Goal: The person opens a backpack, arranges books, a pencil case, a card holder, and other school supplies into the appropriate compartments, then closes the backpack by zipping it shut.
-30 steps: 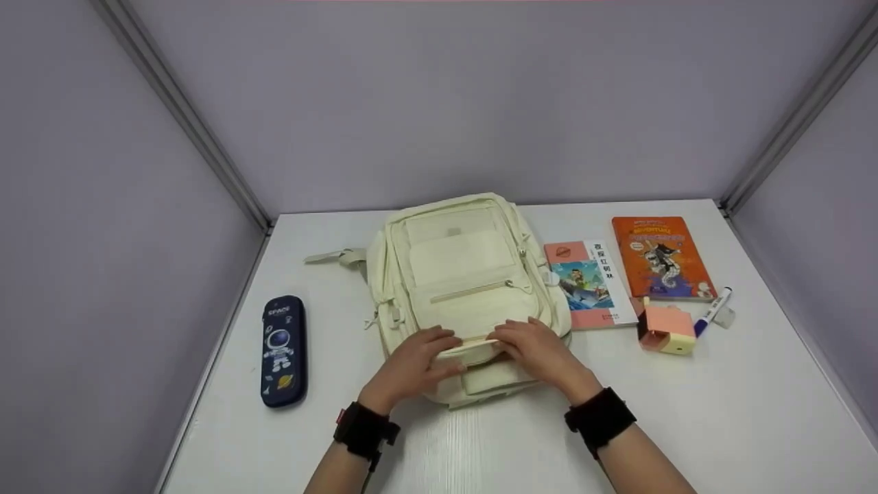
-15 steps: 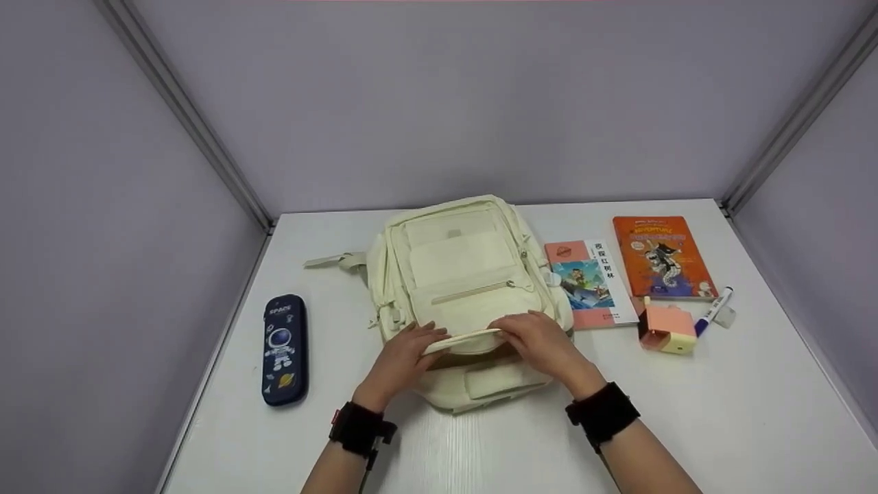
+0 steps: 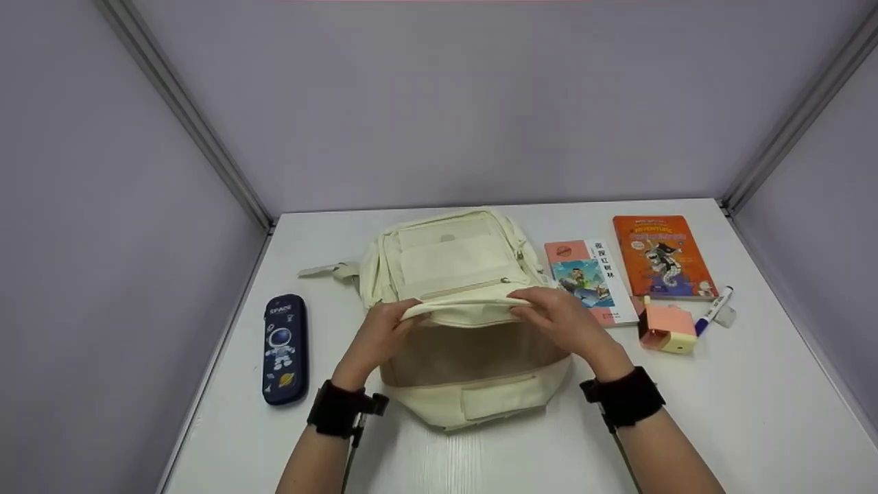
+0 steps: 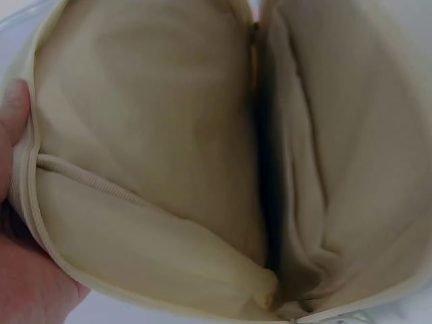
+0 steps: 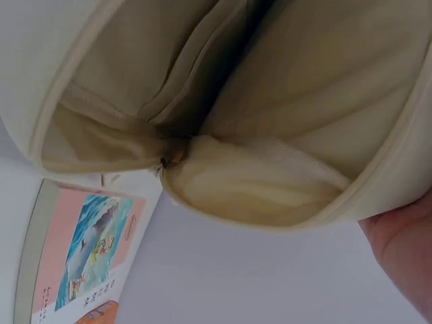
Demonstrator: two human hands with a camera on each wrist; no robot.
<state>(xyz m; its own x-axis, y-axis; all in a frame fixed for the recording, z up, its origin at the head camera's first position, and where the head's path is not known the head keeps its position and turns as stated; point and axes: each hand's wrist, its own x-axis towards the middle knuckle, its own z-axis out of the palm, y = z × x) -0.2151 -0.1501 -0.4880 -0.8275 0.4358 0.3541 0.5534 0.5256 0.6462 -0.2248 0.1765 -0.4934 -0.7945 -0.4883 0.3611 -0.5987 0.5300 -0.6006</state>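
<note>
A cream backpack [image 3: 453,261] lies on the white table, its main compartment gaping toward me. My left hand [image 3: 374,337] grips the left part of the raised front panel's edge, and my right hand [image 3: 569,328] grips the same edge farther right. Beige lining [image 4: 148,121] and a dark gap deep between the panels show in the left wrist view, with the left thumb and palm at the rim. From the right wrist, the zipper-lined opening [image 5: 250,223] is seen from the side, part of the right hand [image 5: 405,250] against the outer fabric.
Left of the backpack lies a navy pencil case [image 3: 285,350] with an astronaut print. To the right are a pink-and-white book [image 3: 590,281], an orange book [image 3: 662,257], a pink-and-yellow pencil sharpener [image 3: 667,329], a marker [image 3: 713,312] and an eraser [image 3: 726,317]. Grey panels [image 3: 480,103] enclose the table.
Both hands have lifted the front panel's edge up and away from me, spreading the compartment wide. The backpack's top end has sagged toward me slightly; the things around it stayed put.
</note>
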